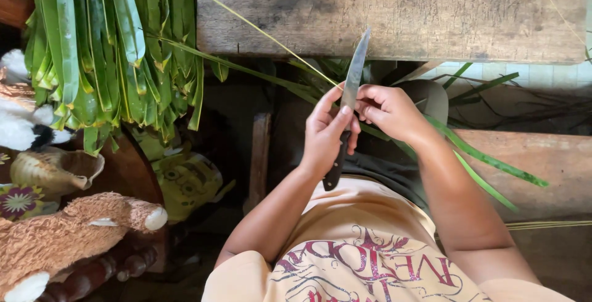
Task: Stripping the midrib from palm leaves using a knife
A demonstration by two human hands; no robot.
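The knife [349,101] stands almost upright in the head view, its long axis running from the dark handle low near the person's lap up to the blade tip, which leans a little to the right and ends in front of the wooden bench [394,12]; the left hand [325,134] holds it — fingers curled around the top of the handle and the base of the blade, thumb raised along the blade's left side. The right hand [390,112] sits just to the right of the blade, at about the same height; its fingertips are pressed together in a pinch right beside the steel, on what looks like the thin pale leaf rib [259,29] that slants up and away to the upper left, though the exact point of contact is too small to tell. So the blade lies between the two hands, touching the left and just beside the right; the rib crosses the blade's axis at a slant rather than lying along it.

A long green leaf strip [493,163] trails from under the right wrist down to the right; a thick bundle of green leaves [111,55] hangs at the upper left, well apart from both hands; a brown plush toy [74,231] lies at the lower left — near the person's left elbow but not touching it.
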